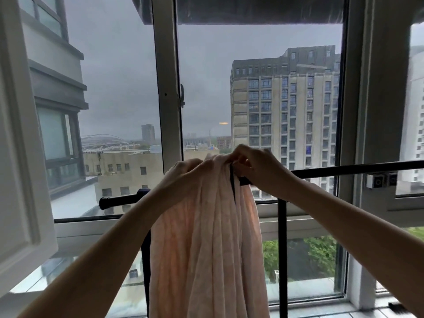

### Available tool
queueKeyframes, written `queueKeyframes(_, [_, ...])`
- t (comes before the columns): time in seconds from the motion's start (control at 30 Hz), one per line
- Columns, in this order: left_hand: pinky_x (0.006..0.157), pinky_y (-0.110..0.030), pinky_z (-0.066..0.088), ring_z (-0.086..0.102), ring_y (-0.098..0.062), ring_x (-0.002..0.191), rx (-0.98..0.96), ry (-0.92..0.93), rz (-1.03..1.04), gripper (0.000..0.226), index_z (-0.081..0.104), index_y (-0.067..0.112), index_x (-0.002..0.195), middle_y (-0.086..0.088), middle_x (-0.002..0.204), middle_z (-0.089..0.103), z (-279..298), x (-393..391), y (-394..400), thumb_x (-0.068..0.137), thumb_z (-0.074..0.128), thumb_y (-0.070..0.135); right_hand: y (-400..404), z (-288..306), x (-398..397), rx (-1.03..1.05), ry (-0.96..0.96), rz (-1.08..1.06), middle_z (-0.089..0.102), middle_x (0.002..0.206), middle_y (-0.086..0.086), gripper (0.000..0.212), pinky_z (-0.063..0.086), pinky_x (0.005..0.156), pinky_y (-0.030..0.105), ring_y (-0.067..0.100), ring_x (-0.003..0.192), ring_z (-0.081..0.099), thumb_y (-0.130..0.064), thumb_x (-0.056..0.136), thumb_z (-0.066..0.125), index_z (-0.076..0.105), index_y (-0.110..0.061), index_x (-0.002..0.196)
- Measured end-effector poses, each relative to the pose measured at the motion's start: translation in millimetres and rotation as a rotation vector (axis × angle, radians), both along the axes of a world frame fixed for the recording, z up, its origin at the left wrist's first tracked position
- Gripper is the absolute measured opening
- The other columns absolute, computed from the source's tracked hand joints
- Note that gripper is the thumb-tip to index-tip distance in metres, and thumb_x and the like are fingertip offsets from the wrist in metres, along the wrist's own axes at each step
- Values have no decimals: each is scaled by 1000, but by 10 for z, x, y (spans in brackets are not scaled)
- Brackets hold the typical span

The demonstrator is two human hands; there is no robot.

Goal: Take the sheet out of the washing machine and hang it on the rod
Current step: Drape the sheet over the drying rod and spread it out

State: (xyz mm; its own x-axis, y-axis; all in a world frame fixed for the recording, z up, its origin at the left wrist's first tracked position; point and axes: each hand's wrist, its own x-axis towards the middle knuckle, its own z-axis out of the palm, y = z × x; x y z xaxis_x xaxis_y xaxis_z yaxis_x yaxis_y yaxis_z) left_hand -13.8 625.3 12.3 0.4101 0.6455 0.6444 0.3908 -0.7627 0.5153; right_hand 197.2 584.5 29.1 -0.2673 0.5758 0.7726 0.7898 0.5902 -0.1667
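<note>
A large window fills the view, split by one pale upright frame post into two glass panes, with grey overcast sky and city buildings beyond; one tall many-storeyed building stands out on the right, and green treetops show low down through the glass. One white casement stands swung open at the left edge. In front of the glass, one pale pink sheet hangs in long bunched folds down the middle, its top gathered over one black rod that runs sideways across the window, higher on the right and lower at its capped left end. Two dark uprights of the rack are visible: one black post right of the sheet and one dark post at the sheet's left edge. Two bare forearms reach up from the bottom corners. The left hand lies against the top left of the gathered sheet, fingers bent into the cloth and gripping it. The right hand is at the sheet's top where it crosses the rod, its fingers curled and pinching the fabric. The two hands sit close together, with only the bunched top of the sheet between them. One small white bracket is fixed to the window frame on the right, just under the rod.
</note>
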Motion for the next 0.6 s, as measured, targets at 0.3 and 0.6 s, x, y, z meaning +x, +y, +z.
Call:
queueKeyframes(0.3, [75,-25,50,61,4,82,158,255,246,48,63,55,88,28,86,64,-42,316,-108,64,35,86,-199,249,909,-44,437,-115,66,70,2,6,53,54,15,-1,54,65,-13,92,60,59,-7,92])
queueKeyframes(0.6, [67,-32,57,62,4,64,139,267,343,71,72,38,90,18,72,68,-18,533,-202,64,29,87,-75,506,1863,-55,735,-362,68,100,17,18,57,75,45,33,88,66,-25,93,57,62,-10,100])
